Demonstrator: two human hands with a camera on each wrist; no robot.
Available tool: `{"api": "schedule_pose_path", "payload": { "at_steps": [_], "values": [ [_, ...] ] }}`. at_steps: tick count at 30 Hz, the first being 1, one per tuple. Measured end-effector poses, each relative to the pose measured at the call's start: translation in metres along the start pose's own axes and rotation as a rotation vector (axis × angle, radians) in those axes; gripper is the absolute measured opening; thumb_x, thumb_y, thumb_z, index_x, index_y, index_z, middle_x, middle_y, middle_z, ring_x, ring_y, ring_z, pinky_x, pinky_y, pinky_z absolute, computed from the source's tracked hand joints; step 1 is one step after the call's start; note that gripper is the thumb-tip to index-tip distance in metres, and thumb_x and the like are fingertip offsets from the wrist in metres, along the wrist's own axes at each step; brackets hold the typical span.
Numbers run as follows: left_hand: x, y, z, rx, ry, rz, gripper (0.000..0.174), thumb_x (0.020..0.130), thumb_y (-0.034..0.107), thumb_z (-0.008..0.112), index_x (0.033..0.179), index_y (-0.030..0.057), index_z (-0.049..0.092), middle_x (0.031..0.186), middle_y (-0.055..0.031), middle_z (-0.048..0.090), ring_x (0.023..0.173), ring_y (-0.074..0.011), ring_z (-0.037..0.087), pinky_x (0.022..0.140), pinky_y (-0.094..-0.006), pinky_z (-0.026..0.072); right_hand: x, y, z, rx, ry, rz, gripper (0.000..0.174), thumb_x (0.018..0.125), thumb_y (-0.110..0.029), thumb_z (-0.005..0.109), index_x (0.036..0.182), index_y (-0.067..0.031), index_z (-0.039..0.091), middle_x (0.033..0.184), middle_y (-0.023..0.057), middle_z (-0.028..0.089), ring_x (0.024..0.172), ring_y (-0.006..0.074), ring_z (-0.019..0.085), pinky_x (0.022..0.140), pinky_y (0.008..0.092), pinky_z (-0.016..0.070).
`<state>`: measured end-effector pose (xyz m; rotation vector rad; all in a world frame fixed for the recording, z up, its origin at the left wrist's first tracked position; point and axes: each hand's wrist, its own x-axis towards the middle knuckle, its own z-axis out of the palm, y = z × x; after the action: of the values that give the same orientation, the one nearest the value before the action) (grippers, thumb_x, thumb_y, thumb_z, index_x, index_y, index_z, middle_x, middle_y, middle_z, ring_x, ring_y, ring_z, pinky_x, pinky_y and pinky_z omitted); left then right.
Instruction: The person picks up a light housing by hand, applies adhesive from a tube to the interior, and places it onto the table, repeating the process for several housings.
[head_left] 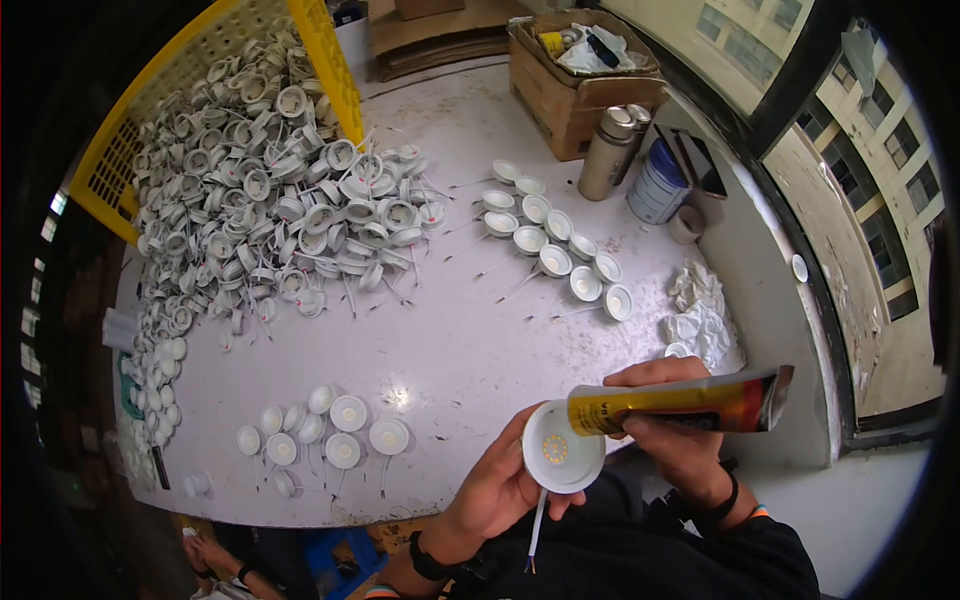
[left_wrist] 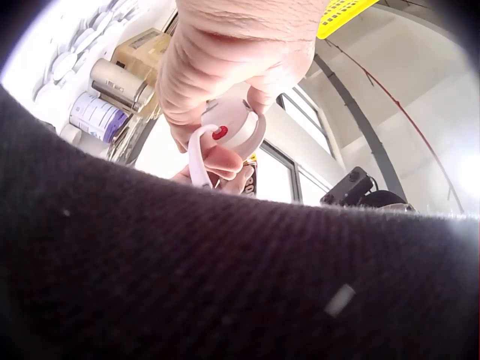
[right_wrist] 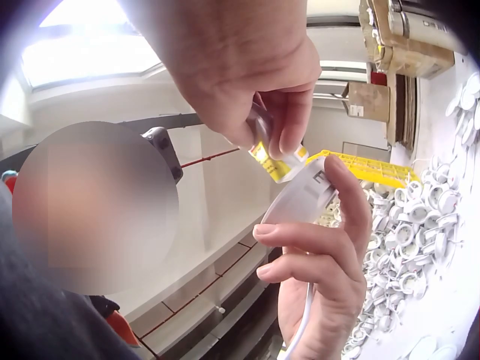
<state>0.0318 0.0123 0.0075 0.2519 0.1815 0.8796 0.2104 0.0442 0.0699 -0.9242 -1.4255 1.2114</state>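
The left hand holds a round white lamp housing by its rim, the open face with a ring of small yellow LEDs turned up in the head view. A white cable hangs from it. The right hand grips a yellow and dark tube, its end over the housing's upper right edge. In the right wrist view the tube's nozzle end is at the rim of the housing; whether they touch I cannot tell. From behind, the left wrist view shows the housing with a red spot at the cable.
A yellow crate spills a large heap of white housings at the back left. Several lamps stand in rows at centre right, others at front left. A cardboard box, flasks and a blue-white can stand back right.
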Motion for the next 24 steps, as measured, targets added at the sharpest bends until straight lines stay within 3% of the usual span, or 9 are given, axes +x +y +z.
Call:
{"api": "schedule_pose_path", "payload": {
  "at_steps": [3,5,9,12,15,24],
  "values": [
    [0.002,-0.002,-0.004,-0.013,0.003,-0.033,0.054,0.086,0.035,0.035,0.126,0.0037,0.017,0.106,-0.0192,0.045,0.076,-0.0261,0.057,0.055,-0.0288,0.0474,-0.001,0.0,0.001,0.092,0.0,0.01,0.034,0.069,0.003,0.062,0.098,-0.0004,0.046,0.1,0.014,0.052,0.09,0.0187,0.054,0.077,0.0285,0.0448],
    [0.003,-0.002,-0.004,-0.006,0.007,-0.057,0.054,0.086,0.035,0.036,0.126,0.0036,0.017,0.106,-0.019,0.045,0.076,-0.026,0.057,0.054,-0.0284,0.0472,0.001,-0.006,0.0,-0.03,-0.135,-0.002,0.033,0.069,0.003,0.062,0.098,-0.0014,0.046,0.1,0.0142,0.051,0.091,0.0198,0.054,0.077,0.0292,0.0447],
    [0.003,0.0,-0.003,-0.024,0.024,-0.012,0.053,0.086,0.034,0.036,0.125,0.0031,0.019,0.104,-0.0184,0.046,0.074,-0.0251,0.057,0.052,-0.0278,0.0466,0.009,-0.015,-0.002,-0.249,-0.193,-0.048,0.029,0.07,0.001,0.062,0.096,-0.0028,0.05,0.096,0.0118,0.054,0.089,0.0188,0.055,0.075,0.0277,0.0456],
    [0.001,0.003,-0.001,0.011,0.055,0.012,0.051,0.086,0.033,0.036,0.124,0.0027,0.021,0.101,-0.0182,0.048,0.072,-0.0245,0.057,0.051,-0.0275,0.0459,0.011,-0.016,-0.001,-0.386,-0.09,-0.06,0.027,0.069,-0.002,0.065,0.093,-0.0033,0.053,0.092,0.009,0.056,0.084,0.017,0.057,0.071,0.0257,0.0467],
    [0.0,0.005,0.0,0.066,0.112,0.045,0.049,0.087,0.033,0.035,0.123,0.0023,0.023,0.099,-0.0181,0.049,0.071,-0.024,0.057,0.049,-0.0272,0.045,0.013,-0.018,-0.008,-0.493,-0.154,-0.091,0.028,0.066,-0.005,0.067,0.092,-0.0045,0.055,0.091,0.0072,0.056,0.078,0.0175,0.059,0.067,0.025,0.0472],
    [-0.003,0.001,-0.005,0.116,0.218,0.083,0.051,0.085,0.037,0.037,0.12,0.0017,0.027,0.097,-0.0174,0.049,0.067,-0.0225,0.056,0.047,-0.0268,0.0441,0.005,-0.035,-0.017,-0.342,-0.333,0.117,0.031,0.065,-0.004,0.067,0.094,-0.0046,0.055,0.088,0.0074,0.056,0.078,0.0188,0.057,0.069,0.0261,0.0452]
  ]
}}
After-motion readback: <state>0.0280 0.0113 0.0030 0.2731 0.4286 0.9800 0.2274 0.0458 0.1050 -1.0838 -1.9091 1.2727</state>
